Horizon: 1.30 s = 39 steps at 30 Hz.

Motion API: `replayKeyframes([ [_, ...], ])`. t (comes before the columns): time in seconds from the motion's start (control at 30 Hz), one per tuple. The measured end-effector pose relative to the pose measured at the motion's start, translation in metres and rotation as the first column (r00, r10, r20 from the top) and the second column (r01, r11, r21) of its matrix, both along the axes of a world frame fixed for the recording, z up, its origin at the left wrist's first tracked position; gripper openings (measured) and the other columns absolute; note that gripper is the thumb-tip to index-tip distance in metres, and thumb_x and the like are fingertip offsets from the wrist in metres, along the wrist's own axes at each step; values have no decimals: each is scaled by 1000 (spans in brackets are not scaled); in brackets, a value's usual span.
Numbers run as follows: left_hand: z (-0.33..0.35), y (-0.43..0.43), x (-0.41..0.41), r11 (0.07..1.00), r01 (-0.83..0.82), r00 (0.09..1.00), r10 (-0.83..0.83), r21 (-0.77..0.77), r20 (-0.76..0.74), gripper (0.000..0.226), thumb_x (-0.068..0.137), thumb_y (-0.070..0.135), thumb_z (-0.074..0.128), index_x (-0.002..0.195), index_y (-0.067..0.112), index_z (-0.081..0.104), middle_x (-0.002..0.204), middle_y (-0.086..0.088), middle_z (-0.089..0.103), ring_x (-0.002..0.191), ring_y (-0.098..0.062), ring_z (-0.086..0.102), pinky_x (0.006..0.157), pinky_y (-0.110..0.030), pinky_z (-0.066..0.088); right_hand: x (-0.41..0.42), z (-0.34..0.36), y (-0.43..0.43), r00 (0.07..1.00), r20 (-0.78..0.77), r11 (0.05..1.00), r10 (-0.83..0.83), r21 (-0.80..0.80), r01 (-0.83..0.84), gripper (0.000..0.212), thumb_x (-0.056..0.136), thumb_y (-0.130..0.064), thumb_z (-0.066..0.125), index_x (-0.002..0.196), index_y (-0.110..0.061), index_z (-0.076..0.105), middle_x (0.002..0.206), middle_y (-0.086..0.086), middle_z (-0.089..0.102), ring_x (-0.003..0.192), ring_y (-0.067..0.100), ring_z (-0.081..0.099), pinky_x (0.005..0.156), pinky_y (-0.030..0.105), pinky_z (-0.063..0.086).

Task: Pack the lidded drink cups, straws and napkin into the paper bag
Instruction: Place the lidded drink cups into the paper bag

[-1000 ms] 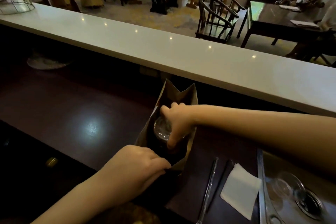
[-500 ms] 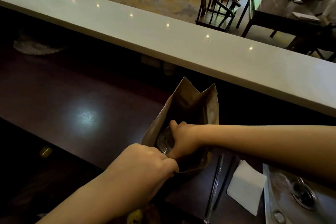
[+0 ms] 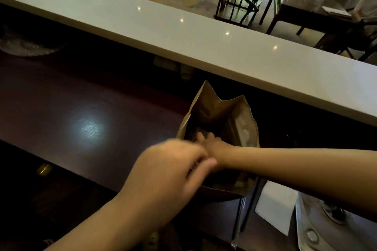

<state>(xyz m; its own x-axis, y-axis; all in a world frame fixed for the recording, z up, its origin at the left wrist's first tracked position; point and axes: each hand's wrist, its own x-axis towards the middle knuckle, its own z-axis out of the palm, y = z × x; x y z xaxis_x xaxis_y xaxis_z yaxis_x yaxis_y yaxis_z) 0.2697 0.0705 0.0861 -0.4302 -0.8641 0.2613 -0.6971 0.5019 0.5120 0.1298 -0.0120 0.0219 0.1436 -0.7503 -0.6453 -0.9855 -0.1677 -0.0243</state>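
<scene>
A brown paper bag (image 3: 216, 112) stands open on the dark wooden worktop (image 3: 61, 108). My right hand (image 3: 214, 144) reaches down inside it, fingers closed over the lid of a drink cup (image 3: 192, 135) that is mostly hidden in the dark interior. My left hand (image 3: 169, 171), blurred, has its fingers curled at the bag's near rim. Two wrapped straws (image 3: 237, 222) lie on the worktop just right of the bag. Beside them is a folded white napkin (image 3: 275, 208), partly under my right forearm.
A raised white counter ledge (image 3: 183, 34) runs diagonally behind the bag. A metal sink with a drain (image 3: 312, 230) sits at the lower right. A small yellowish object (image 3: 43, 169) lies on the dark surface at the lower left. Chairs and tables stand beyond the counter.
My right hand has sunk deeper into the bag with the cup, so the lid hardly shows. My left hand has shifted along the near rim. The view has tilted downward.
</scene>
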Motion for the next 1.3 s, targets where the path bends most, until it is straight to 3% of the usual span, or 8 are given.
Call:
replayKeyframes([
  [0.13, -4, -33, -12, 948, -314, 947, 316, -42, 60, 72, 77, 36, 64, 140, 27, 31, 126, 0, 40, 114, -16, 32, 96, -30, 34, -4, -4, 7, 999, 35, 1000, 18, -1, -18, 99, 72, -48, 72, 145, -13, 14, 145, 22, 27, 130, 40, 35, 103, 43, 38],
  [0.33, -9, -40, 4, 874, -486, 874, 486, 24, -1, 90, 77, 26, 67, 147, 28, 10, 138, -3, 30, 122, -19, 26, 102, -37, 31, -5, -6, 14, 991, 123, 999, -53, 11, 52, 108, 67, -48, 76, 146, -20, 8, 148, 18, 24, 132, 37, 33, 103, 43, 43],
  [0.43, -12, -41, 11, 831, -418, 875, 477, 368, -83, 80, 85, 34, 59, 147, 29, 9, 124, 8, 47, 115, -12, 42, 90, -30, 37, -4, -14, 19, 981, 157, 993, -116, -6, 118, 107, 65, -48, 77, 144, -21, 11, 146, 18, 26, 132, 37, 32, 103, 42, 41],
  [0.5, -15, -42, 13, 753, -358, 876, 475, 552, -80, 49, 90, 35, 51, 137, 31, 37, 104, 14, 55, 98, -7, 53, 80, -24, 39, -3, -20, 23, 971, 186, 988, -149, -16, 154, 105, 64, -49, 78, 142, -19, 14, 145, 18, 26, 132, 37, 32, 103, 42, 39],
  [0.57, -17, -42, 15, 747, -373, 895, 447, 550, -1, 15, 93, 33, 46, 90, 28, 60, 76, 8, 61, 71, -10, 57, 60, -21, 39, -4, -24, 24, 958, 212, 980, -194, -6, 200, 104, 65, -49, 77, 141, -17, 15, 145, 17, 27, 132, 36, 32, 103, 42, 39],
  [0.67, -14, -42, 17, 763, -409, 905, 409, 500, 116, 36, 94, 28, 43, 60, 15, 47, 52, 0, 46, 49, -14, 44, 46, -25, 28, -3, -30, 26, 941, 230, 968, -248, 29, 248, 105, 67, -51, 75, 143, -15, 13, 144, 18, 27, 131, 36, 33, 102, 41, 40],
  [1.13, 3, -39, 11, 876, -375, 924, 330, 303, 191, 33, 89, 24, 41, 56, 23, 38, 56, -1, 49, 66, -29, 53, 53, -33, 33, 3, -42, 35, 917, 286, 953, -279, -33, 300, 96, 70, -45, 74, 141, -13, 17, 142, 20, 25, 129, 36, 34, 103, 40, 40],
  [1.3, 2, -44, 12, 884, -363, 931, 326, 296, 166, 37, 91, 23, 40, 54, 20, 39, 49, -1, 48, 49, -13, 45, 44, -23, 24, 3, -35, 34, 924, 254, 958, -286, 96, 270, 94, 74, -46, 71, 142, -13, 15, 144, 21, 26, 130, 38, 34, 104, 42, 40],
])
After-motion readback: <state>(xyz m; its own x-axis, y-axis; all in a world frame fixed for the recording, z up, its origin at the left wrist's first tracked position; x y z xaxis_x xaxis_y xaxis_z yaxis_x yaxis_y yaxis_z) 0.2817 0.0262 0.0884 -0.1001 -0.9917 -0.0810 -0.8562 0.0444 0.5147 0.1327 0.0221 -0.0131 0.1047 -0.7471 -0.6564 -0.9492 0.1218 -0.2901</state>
